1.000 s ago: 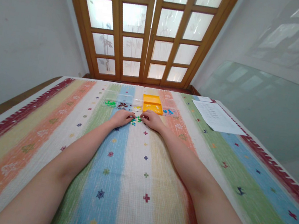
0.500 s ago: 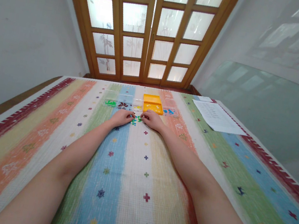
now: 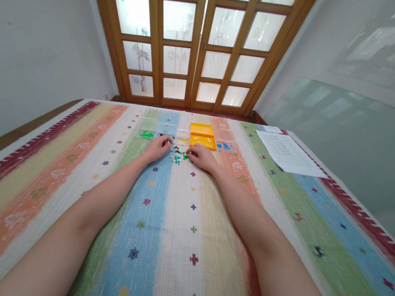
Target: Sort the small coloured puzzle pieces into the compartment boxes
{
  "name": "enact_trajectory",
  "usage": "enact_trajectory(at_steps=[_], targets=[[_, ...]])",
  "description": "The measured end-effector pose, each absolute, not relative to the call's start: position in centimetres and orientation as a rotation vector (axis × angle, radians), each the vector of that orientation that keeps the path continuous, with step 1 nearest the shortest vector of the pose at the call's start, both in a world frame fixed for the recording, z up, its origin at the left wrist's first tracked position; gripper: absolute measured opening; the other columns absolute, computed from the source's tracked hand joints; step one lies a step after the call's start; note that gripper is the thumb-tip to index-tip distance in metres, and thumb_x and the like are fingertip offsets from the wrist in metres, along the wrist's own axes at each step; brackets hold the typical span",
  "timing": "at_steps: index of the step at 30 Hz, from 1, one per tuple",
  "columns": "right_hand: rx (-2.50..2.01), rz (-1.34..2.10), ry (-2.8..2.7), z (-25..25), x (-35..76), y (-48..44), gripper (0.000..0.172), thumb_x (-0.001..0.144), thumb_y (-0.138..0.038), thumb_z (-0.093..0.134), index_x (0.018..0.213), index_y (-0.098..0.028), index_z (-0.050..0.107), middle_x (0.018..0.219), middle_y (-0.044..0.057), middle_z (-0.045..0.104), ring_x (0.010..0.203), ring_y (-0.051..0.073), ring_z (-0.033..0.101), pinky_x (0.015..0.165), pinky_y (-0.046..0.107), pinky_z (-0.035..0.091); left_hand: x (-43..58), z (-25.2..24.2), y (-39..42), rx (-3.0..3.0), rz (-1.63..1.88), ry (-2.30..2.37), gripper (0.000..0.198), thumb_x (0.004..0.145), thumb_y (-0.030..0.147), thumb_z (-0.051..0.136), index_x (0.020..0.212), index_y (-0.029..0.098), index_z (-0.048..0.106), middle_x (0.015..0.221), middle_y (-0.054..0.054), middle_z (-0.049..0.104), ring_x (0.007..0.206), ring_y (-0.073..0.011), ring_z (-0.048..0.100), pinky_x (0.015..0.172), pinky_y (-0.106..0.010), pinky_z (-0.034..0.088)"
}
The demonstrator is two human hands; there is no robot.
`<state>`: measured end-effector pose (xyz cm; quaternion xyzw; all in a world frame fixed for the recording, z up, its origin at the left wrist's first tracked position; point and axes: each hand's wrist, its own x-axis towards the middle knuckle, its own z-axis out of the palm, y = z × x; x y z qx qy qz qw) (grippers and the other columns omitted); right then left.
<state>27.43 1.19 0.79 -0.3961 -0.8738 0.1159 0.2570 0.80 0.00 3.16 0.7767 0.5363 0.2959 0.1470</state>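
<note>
Small coloured pieces point(image 3: 176, 158), green, blue and dark ones, lie in a loose cluster on the striped tablecloth between my hands. At the left of this cluster is my left hand point(image 3: 158, 148), its fingers drawn together just in front of the box of dark pieces point(image 3: 163, 135), which it partly covers. On the cluster's right side, my right hand point(image 3: 200, 157) rests with fingers bent and fingertips by a green piece point(image 3: 185, 156). Whatever either set of fingertips holds is too small to make out.
Behind the hands stand clear boxes with green pieces point(image 3: 145, 134), yellow pieces point(image 3: 182, 140) and blue pieces point(image 3: 224, 146). Among them is an open orange box point(image 3: 203, 130) with whitish pieces. Printed paper point(image 3: 287, 153) lies at the back right of the tablecloth point(image 3: 170, 265).
My left hand has moved left and slightly away from the cluster, uncovering dark and blue pieces at its far side. My right hand has stayed nearly in place.
</note>
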Motion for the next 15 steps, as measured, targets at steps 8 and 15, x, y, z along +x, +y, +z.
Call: enact_trajectory(at_steps=[8, 15], targets=[[-1.079, 0.305, -2.373, 0.8, 27.4, 1.1, 0.016, 0.096, -0.023, 0.063, 0.103, -0.021, 0.077, 0.097, 0.006, 0.068, 0.092, 0.019, 0.06, 0.084, 0.029, 0.042, -3.1, 2.8, 2.4, 1.806, 1.408, 1.814, 0.017, 0.093, 0.025, 0.053, 0.102, 0.018, 0.065, 0.103, -0.006, 0.071, 0.097, -0.0189, 0.065, 0.09, -0.029, 0.049], [-1.073, 0.288, -2.381, 0.9, 27.4, 1.0, 0.015, 0.097, -0.022, 0.063, 0.103, -0.021, 0.076, 0.097, 0.006, 0.068, 0.091, 0.019, 0.059, 0.083, 0.027, 0.041, -6.9, 1.7, 4.1, 1.474, 1.723, 1.988, 0.008, 0.087, 0.021, 0.06, 0.093, 0.019, 0.064, 0.09, -0.001, 0.068, 0.083, -0.0157, 0.062, 0.084, -0.027, 0.048]])
